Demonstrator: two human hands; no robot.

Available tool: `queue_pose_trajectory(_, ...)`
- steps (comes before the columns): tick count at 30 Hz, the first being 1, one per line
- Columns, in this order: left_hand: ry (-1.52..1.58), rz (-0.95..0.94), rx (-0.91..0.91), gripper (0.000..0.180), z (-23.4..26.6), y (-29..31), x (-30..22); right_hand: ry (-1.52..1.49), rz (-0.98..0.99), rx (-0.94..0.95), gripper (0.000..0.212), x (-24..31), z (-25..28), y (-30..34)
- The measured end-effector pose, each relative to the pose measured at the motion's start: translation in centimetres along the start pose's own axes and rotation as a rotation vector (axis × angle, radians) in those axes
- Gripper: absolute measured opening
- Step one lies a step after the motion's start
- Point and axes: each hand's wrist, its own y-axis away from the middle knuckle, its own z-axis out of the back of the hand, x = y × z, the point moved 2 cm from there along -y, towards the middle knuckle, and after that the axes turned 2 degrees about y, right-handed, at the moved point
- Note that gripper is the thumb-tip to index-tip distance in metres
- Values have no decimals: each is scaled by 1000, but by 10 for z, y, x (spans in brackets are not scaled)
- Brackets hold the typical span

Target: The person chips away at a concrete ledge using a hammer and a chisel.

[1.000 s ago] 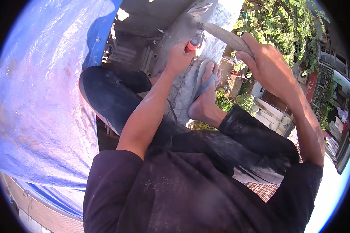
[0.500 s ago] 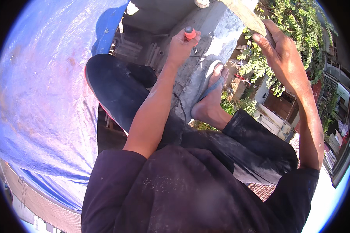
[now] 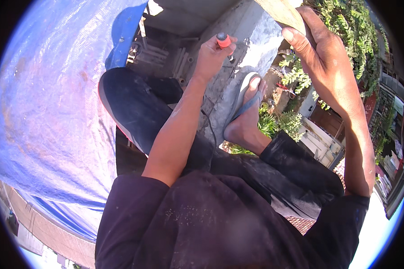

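Note:
My left hand [image 3: 211,58] is closed round a hand tool [image 3: 223,41] with a red-orange handle and a dark grey cap. A bit of its metal shaft shows below my fingers; its tip, and whether it is a chisel or a screwdriver, I cannot make out. It is over a rough grey concrete ledge [image 3: 215,96]. Raised at the upper right, my right hand [image 3: 325,51] grips a wooden handle [image 3: 283,14], thumb along one side. The handle's far end runs out of the picture at the top, so what it belongs to is hidden.
My sandalled foot [image 3: 247,107] rests on the ledge's right side, near leafy plants [image 3: 296,76]. A blue tarp [image 3: 54,112] covers the left. Pipes or slats [image 3: 155,56] lie lower down beyond my bent knee [image 3: 130,98]. A dark cord [image 3: 211,127] hangs by my leg.
My right hand and the wooden handle have risen a little, and a pale rounded thing at the top edge has gone out of view. My left hand keeps its grip, barely shifted.

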Motion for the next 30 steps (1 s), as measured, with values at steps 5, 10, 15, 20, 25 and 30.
queue_pose_trajectory(5,-9,30,35,20,1,0,3,298,-111,276,37,-19,-27,9)
queue_pose_trajectory(10,-55,59,5,18,0,-1,4,252,-148,160,39,-15,-16,16)
queue_pose_trajectory(15,-101,39,19,17,-10,0,3,143,-95,30,37,-14,-24,24)
queue_pose_trajectory(20,-58,56,17,21,-5,0,5,264,-109,259,36,-31,-28,17)
queue_pose_trajectory(25,-140,43,32,23,-12,-3,4,225,-193,165,34,-27,-34,32)
queue_pose_trajectory(30,-170,20,39,21,-8,6,-3,415,-115,249,33,-34,-24,19)
